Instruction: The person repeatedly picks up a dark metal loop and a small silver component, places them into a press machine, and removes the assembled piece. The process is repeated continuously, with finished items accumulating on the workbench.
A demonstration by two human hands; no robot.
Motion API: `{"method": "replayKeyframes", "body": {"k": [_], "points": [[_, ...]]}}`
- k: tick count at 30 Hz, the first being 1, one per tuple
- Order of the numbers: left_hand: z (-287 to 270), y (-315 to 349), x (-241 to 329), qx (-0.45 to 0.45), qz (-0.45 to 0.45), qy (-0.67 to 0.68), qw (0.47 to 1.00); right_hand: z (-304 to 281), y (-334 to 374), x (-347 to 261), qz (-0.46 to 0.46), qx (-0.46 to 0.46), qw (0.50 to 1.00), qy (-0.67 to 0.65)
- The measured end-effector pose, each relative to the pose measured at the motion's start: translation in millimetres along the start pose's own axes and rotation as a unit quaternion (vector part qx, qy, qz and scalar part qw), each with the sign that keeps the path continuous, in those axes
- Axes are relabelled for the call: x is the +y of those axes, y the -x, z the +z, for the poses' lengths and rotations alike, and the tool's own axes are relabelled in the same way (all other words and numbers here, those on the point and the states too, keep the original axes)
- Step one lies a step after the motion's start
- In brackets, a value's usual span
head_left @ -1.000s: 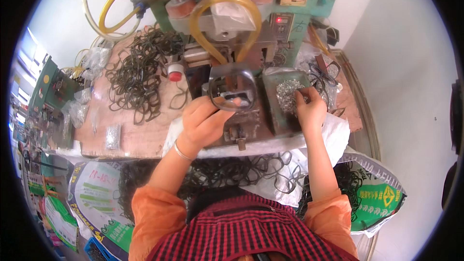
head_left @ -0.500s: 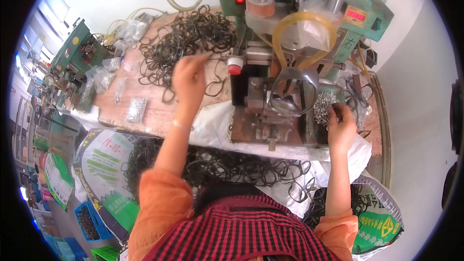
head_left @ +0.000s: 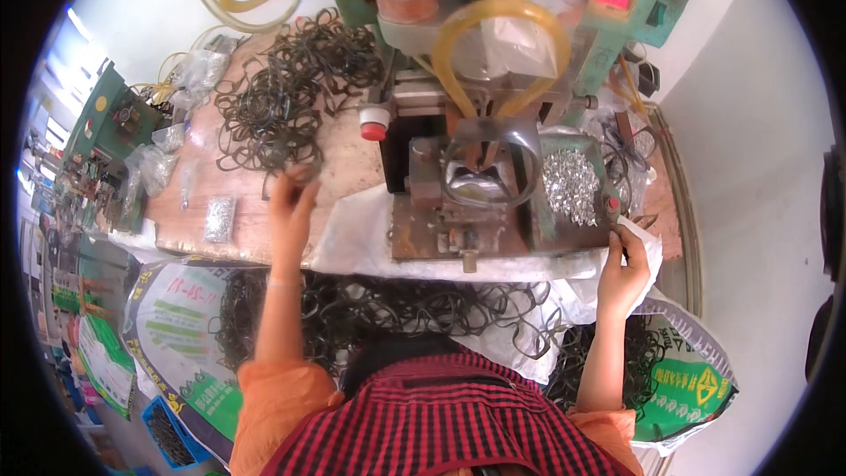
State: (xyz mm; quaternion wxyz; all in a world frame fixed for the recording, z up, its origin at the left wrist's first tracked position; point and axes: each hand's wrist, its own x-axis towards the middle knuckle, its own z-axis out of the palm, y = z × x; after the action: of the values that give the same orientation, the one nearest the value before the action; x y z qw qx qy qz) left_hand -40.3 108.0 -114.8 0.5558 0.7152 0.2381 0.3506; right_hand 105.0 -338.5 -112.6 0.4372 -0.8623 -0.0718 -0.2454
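My left hand [head_left: 289, 216] is in front of a heap of dark bands [head_left: 273, 97] on the workbench. Its thumb and fingers close round a blurred dark band [head_left: 301, 169], lifted at the near edge of the heap. Toward the front right corner of the press, my right hand [head_left: 624, 271] has thumb and forefinger pinched together. Whatever sits between those fingertips, if anything, is too small to make out. Just beyond them stands a red button [head_left: 613, 204]. Beside it, a green tray [head_left: 539, 222] holds many small shiny metal pieces [head_left: 573, 185].
A green press [head_left: 656, 9] stands ahead, with a yellow hose loop [head_left: 441, 44] over a shiny ring-shaped part [head_left: 535, 163]. Its red-capped button [head_left: 374, 129] is on the left side. A bag of metal pieces [head_left: 219, 219] lies left. Sacks with more bands [head_left: 423, 307] hang below the bench edge.
The view has shifted, moving the press leftward in the picture. My left hand has come nearer to me with a band. My right hand has drawn back from the tray, uncovering the red button.
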Motion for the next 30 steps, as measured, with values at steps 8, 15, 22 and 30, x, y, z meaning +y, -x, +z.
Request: {"method": "replayKeyframes", "body": {"k": [8, 15, 22, 30], "points": [[60.8, 96.3, 112.2, -0.069, 0.419, -0.102, 0.899, 22.2, -30.6, -124.3, -0.114, -0.110, 0.971, -0.176], [106.1, 62.2, 109.3, 0.006, 0.468, -0.084, 0.880, 90.4, -21.3, -142.6, 0.055, -0.143, 0.910, -0.385], [53.2, 59.9, 209.0, 0.049, 0.542, 0.400, 0.738, 88.8, -28.9, -163.8, 0.106, -0.195, 0.836, -0.502], [53.6, 64.2, 158.2, 0.044, 0.530, -0.105, 0.840, 47.0, -29.5, -165.7, 0.028, -0.298, 0.860, -0.415]]}}
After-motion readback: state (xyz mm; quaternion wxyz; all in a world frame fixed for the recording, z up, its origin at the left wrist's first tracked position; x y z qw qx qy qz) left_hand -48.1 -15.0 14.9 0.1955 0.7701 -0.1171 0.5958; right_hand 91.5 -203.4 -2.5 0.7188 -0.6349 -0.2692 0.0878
